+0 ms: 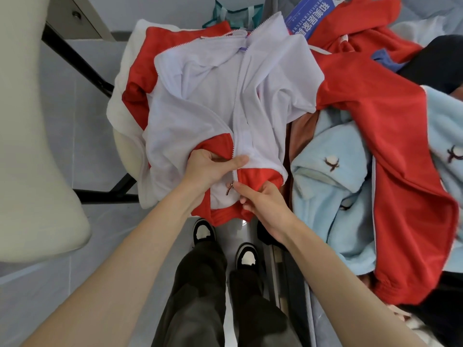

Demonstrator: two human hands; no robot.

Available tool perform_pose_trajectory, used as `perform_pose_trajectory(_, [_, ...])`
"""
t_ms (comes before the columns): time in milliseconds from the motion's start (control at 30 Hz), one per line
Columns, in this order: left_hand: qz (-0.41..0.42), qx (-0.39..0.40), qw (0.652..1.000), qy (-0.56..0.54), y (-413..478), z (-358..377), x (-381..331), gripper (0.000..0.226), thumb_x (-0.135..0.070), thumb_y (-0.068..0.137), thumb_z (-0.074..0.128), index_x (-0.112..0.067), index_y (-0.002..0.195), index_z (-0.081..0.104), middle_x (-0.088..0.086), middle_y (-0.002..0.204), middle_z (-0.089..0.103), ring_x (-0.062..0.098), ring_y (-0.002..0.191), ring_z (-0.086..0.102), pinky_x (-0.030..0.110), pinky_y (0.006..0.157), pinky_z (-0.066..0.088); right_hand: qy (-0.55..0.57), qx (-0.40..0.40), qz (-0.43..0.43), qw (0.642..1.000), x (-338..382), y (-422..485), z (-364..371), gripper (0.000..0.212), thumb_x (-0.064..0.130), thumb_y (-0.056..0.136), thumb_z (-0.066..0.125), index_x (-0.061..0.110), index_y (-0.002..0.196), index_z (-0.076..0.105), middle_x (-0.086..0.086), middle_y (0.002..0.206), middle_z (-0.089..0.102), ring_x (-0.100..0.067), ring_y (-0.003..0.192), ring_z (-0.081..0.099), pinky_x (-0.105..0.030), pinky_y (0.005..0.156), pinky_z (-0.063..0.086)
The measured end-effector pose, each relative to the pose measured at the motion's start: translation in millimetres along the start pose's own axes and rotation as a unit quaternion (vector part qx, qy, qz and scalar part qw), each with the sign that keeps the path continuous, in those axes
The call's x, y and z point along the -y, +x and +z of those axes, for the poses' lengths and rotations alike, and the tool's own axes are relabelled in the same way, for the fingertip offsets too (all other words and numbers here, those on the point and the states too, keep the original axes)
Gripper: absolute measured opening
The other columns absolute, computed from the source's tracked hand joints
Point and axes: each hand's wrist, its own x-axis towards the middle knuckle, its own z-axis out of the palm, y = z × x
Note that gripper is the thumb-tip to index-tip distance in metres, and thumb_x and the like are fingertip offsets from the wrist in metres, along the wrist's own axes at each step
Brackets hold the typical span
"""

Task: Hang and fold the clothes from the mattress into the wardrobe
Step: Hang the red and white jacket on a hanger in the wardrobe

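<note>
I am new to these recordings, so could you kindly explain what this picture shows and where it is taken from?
There is no machine here: a person works with two bare hands. The single picture comes from a camera worn on the head, looking down, so you see the arms, dark trousers and shoes below. The left hand and the right hand both grip a red and white zip jacket near its zipper pull. Beside it lie a light blue fleece garment and another red garment.
</note>
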Motion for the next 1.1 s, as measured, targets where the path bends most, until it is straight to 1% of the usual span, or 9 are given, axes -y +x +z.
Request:
perform_pose_trajectory(67, [-0.001,0.002,1.000,-0.010,-1.4,2.0,0.6,0.027,-0.026,0.068,0.084,-0.002,0.073,0.072,0.007,0.073,0.074,0.016,0.073,0.071,0.028,0.074,0.057,-0.037,0.004,-0.006,0.999,6.3,-1.4,-3.5,0.026,0.015,0.092,0.059,0.018,0.070,0.073,-0.019,0.069,0.057,-0.013,0.064,0.050,-0.022,0.066,0.044])
perform_pose_trajectory(167, [0.000,0.002,1.000,-0.025,-2.4,4.7,1.6,0.029,-0.026,0.069,0.083,0.000,0.071,0.071,0.011,0.073,0.073,0.017,0.071,0.070,0.030,0.076,0.055,0.011,0.037,0.031,0.999,12.7,-1.2,-6.1,0.023,0.004,0.088,0.053,0.013,0.068,0.063,-0.004,0.066,0.053,-0.009,0.064,0.047,-0.020,0.064,0.043])
perform_pose_trajectory(267, [-0.011,-0.006,0.999,-0.033,-2.0,7.0,0.8,0.034,-0.027,0.068,0.084,0.003,0.077,0.071,0.013,0.077,0.073,0.023,0.076,0.071,0.035,0.079,0.056,0.061,0.077,0.052,0.994,10.2,-0.4,-6.4,0.007,0.007,0.083,0.065,0.013,0.082,0.061,-0.001,0.075,0.056,-0.009,0.073,0.055,-0.023,0.072,0.048])
perform_pose_trajectory(400, [-0.026,0.006,0.999,-0.031,-1.0,5.3,-0.3,0.027,-0.025,0.068,0.084,-0.002,0.075,0.073,0.010,0.077,0.074,0.019,0.075,0.071,0.030,0.077,0.057,0.061,0.040,0.032,0.997,6.0,-1.3,-1.4,0.028,0.004,0.082,0.071,-0.001,0.109,0.064,-0.014,0.100,0.071,-0.024,0.098,0.069,-0.033,0.091,0.054])
perform_pose_trajectory(500, [-0.015,-0.001,1.000,-0.016,1.5,1.5,-0.5,0.025,-0.026,0.067,0.084,-0.005,0.069,0.071,0.005,0.071,0.072,0.011,0.067,0.069,0.022,0.068,0.054,0.084,0.006,0.050,0.995,5.4,-3.6,1.8,0.032,0.004,0.081,0.072,-0.007,0.110,0.060,-0.018,0.095,0.069,-0.022,0.091,0.069,-0.029,0.087,0.056])
perform_pose_trajectory(667, [0.003,-0.027,1.000,-0.005,4.7,0.8,-1.9,0.029,-0.022,0.068,0.084,0.003,0.072,0.070,0.001,0.059,0.068,0.003,0.051,0.061,0.014,0.053,0.048,-0.008,-0.065,0.012,0.998,4.4,-10.7,-3.0,0.025,0.015,0.083,0.073,-0.006,0.097,0.069,-0.016,0.087,0.073,-0.016,0.073,0.071,-0.023,0.072,0.059])
perform_pose_trajectory(867, [-0.011,-0.012,0.999,-0.029,5.0,4.2,0.3,0.019,-0.020,0.067,0.085,-0.006,0.069,0.072,0.008,0.071,0.073,0.016,0.068,0.070,0.027,0.071,0.059,-0.078,-0.075,0.025,0.994,-2.2,-8.6,-2.3,0.032,0.027,0.084,0.072,-0.001,0.100,0.069,-0.012,0.090,0.072,-0.016,0.081,0.067,-0.027,0.078,0.057])
perform_pose_trajectory(1033, [-0.013,-0.008,1.000,-0.017,0.9,2.9,-1.7,0.030,-0.021,0.068,0.084,0.005,0.076,0.070,0.017,0.075,0.071,0.022,0.068,0.068,0.034,0.075,0.060,0.038,-0.043,0.053,0.997,-3.5,-10.0,2.7,0.030,0.027,0.087,0.068,0.009,0.111,0.068,-0.007,0.107,0.071,-0.011,0.094,0.064,-0.028,0.091,0.051])
perform_pose_trajectory(1100, [-0.008,-0.011,1.000,-0.022,-0.3,2.1,-2.9,0.033,-0.019,0.069,0.084,0.009,0.079,0.069,0.021,0.079,0.071,0.025,0.069,0.067,0.038,0.079,0.059,0.046,-0.048,0.045,0.997,-4.3,-10.6,4.4,0.027,0.027,0.090,0.064,0.008,0.108,0.068,-0.007,0.098,0.069,-0.009,0.089,0.060,-0.026,0.087,0.050])
